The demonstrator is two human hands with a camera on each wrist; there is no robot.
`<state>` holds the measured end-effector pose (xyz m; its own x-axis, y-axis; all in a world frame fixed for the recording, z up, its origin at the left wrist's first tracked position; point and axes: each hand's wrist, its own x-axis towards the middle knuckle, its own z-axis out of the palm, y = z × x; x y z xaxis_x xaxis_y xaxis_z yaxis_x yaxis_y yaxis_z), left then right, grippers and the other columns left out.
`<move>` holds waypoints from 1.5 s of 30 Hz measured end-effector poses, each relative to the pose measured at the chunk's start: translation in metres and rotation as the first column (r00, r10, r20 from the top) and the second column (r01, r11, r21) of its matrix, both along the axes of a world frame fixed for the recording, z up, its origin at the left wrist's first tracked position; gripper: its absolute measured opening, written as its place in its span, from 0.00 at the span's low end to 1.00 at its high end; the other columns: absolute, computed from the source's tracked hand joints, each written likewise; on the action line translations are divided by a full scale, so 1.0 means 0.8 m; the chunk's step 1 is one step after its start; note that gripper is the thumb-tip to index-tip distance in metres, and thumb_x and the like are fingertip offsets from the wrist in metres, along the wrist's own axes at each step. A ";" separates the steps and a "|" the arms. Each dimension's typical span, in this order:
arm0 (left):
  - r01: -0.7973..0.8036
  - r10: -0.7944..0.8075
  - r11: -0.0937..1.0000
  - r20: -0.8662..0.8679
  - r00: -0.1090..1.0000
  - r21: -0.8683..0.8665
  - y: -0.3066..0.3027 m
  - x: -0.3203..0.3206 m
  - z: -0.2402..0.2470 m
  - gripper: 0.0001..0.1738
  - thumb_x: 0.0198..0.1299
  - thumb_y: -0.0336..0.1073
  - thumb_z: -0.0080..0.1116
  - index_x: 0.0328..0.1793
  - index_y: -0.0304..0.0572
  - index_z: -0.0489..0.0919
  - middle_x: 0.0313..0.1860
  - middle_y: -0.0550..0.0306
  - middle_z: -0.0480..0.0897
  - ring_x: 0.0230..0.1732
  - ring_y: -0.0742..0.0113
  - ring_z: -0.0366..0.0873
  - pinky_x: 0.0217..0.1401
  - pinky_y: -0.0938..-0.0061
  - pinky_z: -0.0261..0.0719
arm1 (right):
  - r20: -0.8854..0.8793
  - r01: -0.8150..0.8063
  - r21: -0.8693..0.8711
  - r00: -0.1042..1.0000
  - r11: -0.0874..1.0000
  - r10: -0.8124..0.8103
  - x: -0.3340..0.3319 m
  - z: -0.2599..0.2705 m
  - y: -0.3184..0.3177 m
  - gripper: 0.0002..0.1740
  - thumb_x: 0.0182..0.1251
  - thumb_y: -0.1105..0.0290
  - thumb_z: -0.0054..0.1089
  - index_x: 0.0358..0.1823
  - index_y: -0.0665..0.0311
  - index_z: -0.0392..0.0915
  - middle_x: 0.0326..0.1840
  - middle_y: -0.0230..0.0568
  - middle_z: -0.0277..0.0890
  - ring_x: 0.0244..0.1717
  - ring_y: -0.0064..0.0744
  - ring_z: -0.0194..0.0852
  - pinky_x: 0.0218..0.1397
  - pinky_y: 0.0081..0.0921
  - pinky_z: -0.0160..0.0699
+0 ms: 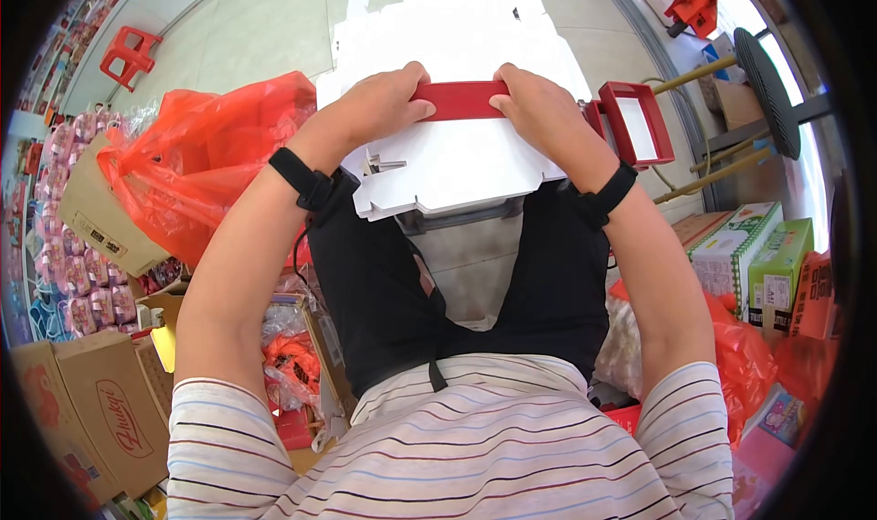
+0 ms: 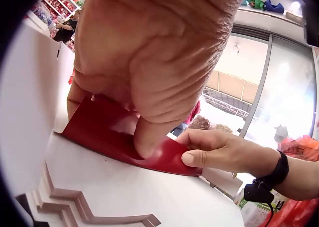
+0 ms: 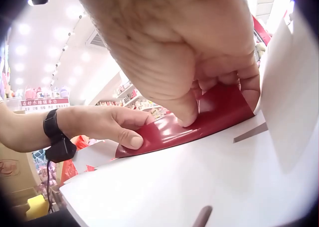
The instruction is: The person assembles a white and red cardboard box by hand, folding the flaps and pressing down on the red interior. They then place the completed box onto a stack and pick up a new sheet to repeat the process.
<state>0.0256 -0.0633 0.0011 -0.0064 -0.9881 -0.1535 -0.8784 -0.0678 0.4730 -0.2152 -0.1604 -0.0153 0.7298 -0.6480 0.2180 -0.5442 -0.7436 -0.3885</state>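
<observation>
A glossy dark-red strip of card (image 1: 461, 101) spans the gap between my two hands. My left hand (image 1: 391, 101) pinches its left end, thumb on the face nearer me. At the other end my right hand (image 1: 541, 111) grips it the same way. Seen from the left wrist, the red strip (image 2: 104, 129) bows slightly and dips under the thumb. In the right wrist view the strip (image 3: 214, 110) shines, its long lower edge close over the white card. Beneath both hands lie flat, die-cut white card sheets (image 1: 457, 159) with notched edges.
An open red box with a white inside (image 1: 637, 125) sits right of the sheets. Left is a large red plastic bag (image 1: 215, 154); a brown carton (image 1: 114, 410) stands lower left. Green-and-white cartons (image 1: 776, 264) and a black round-topped stool (image 1: 766, 95) are on the right.
</observation>
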 end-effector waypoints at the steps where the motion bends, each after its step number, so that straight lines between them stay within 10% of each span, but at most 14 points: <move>1: 0.023 -0.022 0.998 0.025 0.999 -0.054 -0.002 0.004 -0.009 0.24 0.72 0.45 0.67 0.65 0.38 0.78 0.54 0.41 0.87 0.53 0.49 0.87 0.57 0.59 0.84 | -0.020 0.008 -0.032 1.000 0.999 -0.008 0.002 0.000 0.001 0.14 0.75 0.64 0.68 0.51 0.68 0.80 0.44 0.53 0.85 0.50 0.55 0.86 0.51 0.47 0.84; 8: -0.122 0.173 0.969 0.240 0.955 -0.214 0.016 -0.020 -0.004 0.23 0.70 0.45 0.68 0.62 0.37 0.79 0.59 0.44 0.83 0.60 0.47 0.84 0.63 0.58 0.83 | -0.067 -0.049 -0.436 0.998 0.898 0.022 0.003 -0.024 0.009 0.10 0.69 0.72 0.64 0.49 0.66 0.81 0.51 0.49 0.82 0.56 0.48 0.82 0.60 0.47 0.82; 12: 0.157 -0.018 0.929 0.381 0.924 -0.337 0.023 -0.030 -0.014 0.18 0.69 0.38 0.66 0.60 0.38 0.81 0.59 0.46 0.83 0.62 0.45 0.83 0.64 0.58 0.82 | 0.145 -0.159 -0.489 0.955 0.858 0.260 0.004 -0.065 0.051 0.21 0.68 0.74 0.60 0.61 0.75 0.80 0.65 0.59 0.81 0.69 0.56 0.79 0.75 0.47 0.77; 19: 0.256 -0.121 0.877 0.329 0.936 -0.406 0.075 -0.058 -0.042 0.32 0.75 0.41 0.62 0.81 0.35 0.72 0.80 0.40 0.73 0.80 0.42 0.71 0.82 0.50 0.69 | 0.102 -0.243 -0.268 0.955 0.932 0.278 -0.002 -0.047 0.088 0.28 0.76 0.67 0.61 0.70 0.82 0.75 0.74 0.66 0.75 0.78 0.61 0.71 0.85 0.48 0.65; 40: 0.091 0.033 0.929 0.326 0.945 -0.359 0.103 -0.047 -0.035 0.32 0.79 0.49 0.58 0.79 0.35 0.73 0.79 0.36 0.74 0.80 0.36 0.70 0.82 0.45 0.68 | 0.012 -0.193 -0.243 0.979 0.951 0.202 -0.062 -0.022 0.061 0.24 0.75 0.73 0.60 0.67 0.80 0.75 0.72 0.68 0.75 0.76 0.63 0.72 0.81 0.47 0.72; 45: -0.027 0.153 0.869 0.217 0.964 -0.494 0.092 -0.026 -0.011 0.35 0.77 0.49 0.63 0.79 0.30 0.72 0.76 0.28 0.75 0.78 0.33 0.73 0.79 0.50 0.73 | 0.296 -0.130 -0.033 0.946 0.991 0.134 -0.078 0.020 0.066 0.20 0.75 0.76 0.58 0.66 0.70 0.79 0.67 0.59 0.81 0.71 0.59 0.78 0.76 0.45 0.78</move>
